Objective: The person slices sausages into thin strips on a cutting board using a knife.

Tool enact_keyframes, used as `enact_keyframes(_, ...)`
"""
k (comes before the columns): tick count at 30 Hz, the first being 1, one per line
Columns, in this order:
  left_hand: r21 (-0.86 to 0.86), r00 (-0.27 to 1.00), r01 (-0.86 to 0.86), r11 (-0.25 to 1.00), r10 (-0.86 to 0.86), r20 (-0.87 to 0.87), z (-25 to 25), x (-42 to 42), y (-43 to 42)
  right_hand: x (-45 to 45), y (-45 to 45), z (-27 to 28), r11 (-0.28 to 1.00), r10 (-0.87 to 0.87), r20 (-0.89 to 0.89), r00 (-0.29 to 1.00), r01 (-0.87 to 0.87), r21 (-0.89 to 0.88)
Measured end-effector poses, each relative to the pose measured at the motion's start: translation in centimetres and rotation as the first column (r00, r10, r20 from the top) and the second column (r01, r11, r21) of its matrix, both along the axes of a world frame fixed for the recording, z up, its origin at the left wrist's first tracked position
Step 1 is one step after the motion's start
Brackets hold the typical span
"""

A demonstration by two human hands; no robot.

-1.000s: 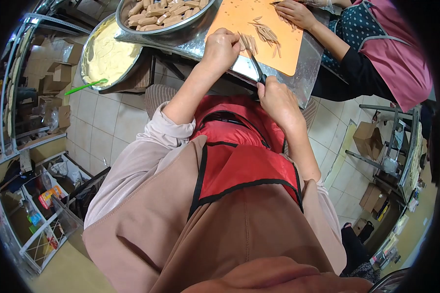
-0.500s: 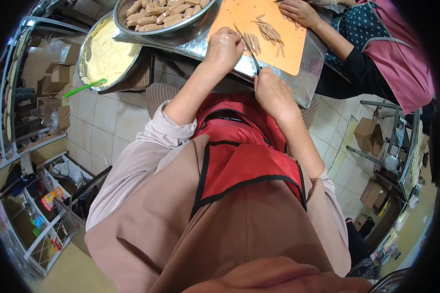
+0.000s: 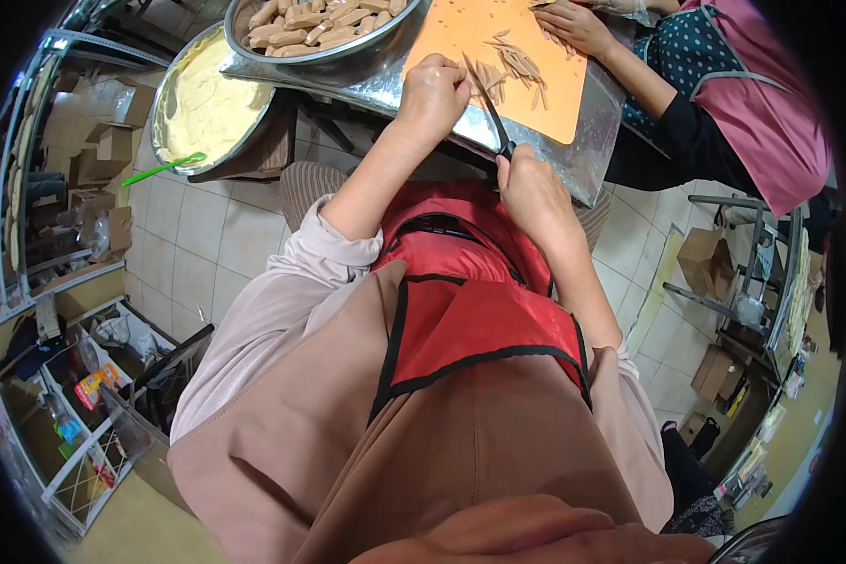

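Observation:
My right hand (image 3: 536,195) is closed around the black handle of a knife (image 3: 492,115), whose blade points up and left over the orange cutting board (image 3: 559,108). At the board's left edge my left hand (image 3: 434,97) has its fingers pressed together beside the blade; what they hold is hidden. Thin brown strips (image 3: 519,64) lie on the board, some right beside the blade.
A metal bowl of brown sausage-like pieces (image 3: 324,26) stands at the top. Left of it is a bowl of pale yellow cream (image 3: 207,108) with a green-handled utensil (image 3: 164,168). Another person's hand (image 3: 573,26) rests at the board's upper right.
The knife dipped lower with my right hand, then rose and tilted again beside the strips. My left hand has shifted slightly right. More strips lie near the blade than one second ago.

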State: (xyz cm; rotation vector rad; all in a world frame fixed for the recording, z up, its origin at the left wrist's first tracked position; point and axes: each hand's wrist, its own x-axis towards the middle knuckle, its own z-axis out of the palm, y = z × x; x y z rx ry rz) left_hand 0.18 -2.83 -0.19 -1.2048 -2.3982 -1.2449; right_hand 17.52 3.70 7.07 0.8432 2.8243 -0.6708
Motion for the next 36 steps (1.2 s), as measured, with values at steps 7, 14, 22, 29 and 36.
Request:
enact_keyframes(7, -0.001, 1.0, 0.002, 1.0, -0.002, -0.003, 0.0, 0.0, -0.1, -0.5, 0.3, -0.1, 0.999, 0.046, 0.004, 0.999, -0.046, -0.002)
enact_keyframes(14, -0.003, 1.0, 0.004, 1.0, -0.004, -0.002, -0.2, 0.1, 0.1, -1.7, 0.4, -1.1, 0.99, 0.115, -0.005, 0.993, -0.114, 0.078)
enact_keyframes(22, 0.059, 0.999, -0.015, 0.998, 0.013, 0.035, -0.6, 0.0, 0.2, 1.7, -0.6, -0.6, 1.0, 0.006, 0.056, 0.998, -0.007, 0.027)
enact_keyframes(29, 0.028, 0.998, 0.011, 1.0, -0.013, 0.053, -0.4, -0.4, -0.1, 0.5, 0.6, -0.1, 0.996, 0.024, 0.006, 1.0, -0.024, 0.081)
enact_keyframes(36, 0.043, 0.998, 0.006, 0.999, -0.009, 0.062, -0.4, -0.1, -0.2, 0.2, -0.1, 0.1, 1.0, 0.025, -0.02, 0.999, -0.025, 0.019)
